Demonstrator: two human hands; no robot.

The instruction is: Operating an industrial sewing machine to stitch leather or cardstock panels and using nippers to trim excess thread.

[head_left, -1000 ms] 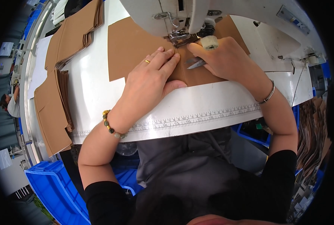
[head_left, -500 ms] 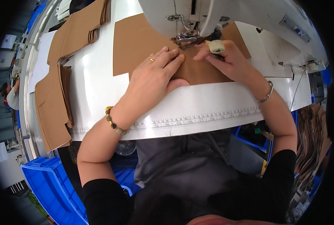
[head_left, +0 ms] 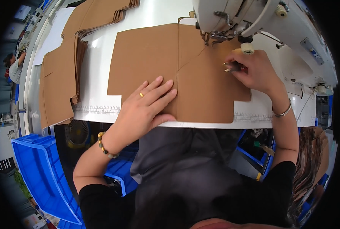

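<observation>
A wide brown panel with a vertical seam lies flat on the white sewing table, its lower edge near the table's front. Resting on it, left of the seam, is my left hand, fingers spread flat. Over the panel's right part, my right hand is curled around small thread snips, their two metal tips pointing left. The sewing machine's needle and presser foot area is above and left of that hand. A thin thread runs from there down to the seam. The snips' handles are hidden in my palm.
Stacks of brown panels lie along the table's left. A printed ruler follows the front edge. Blue bins stand below left, and more brown pieces hang at the lower right. Another person is at far left.
The brown panel has come toward me, away from the needle, with my left hand on it. My right hand has moved right and down, and the snips' tips now show.
</observation>
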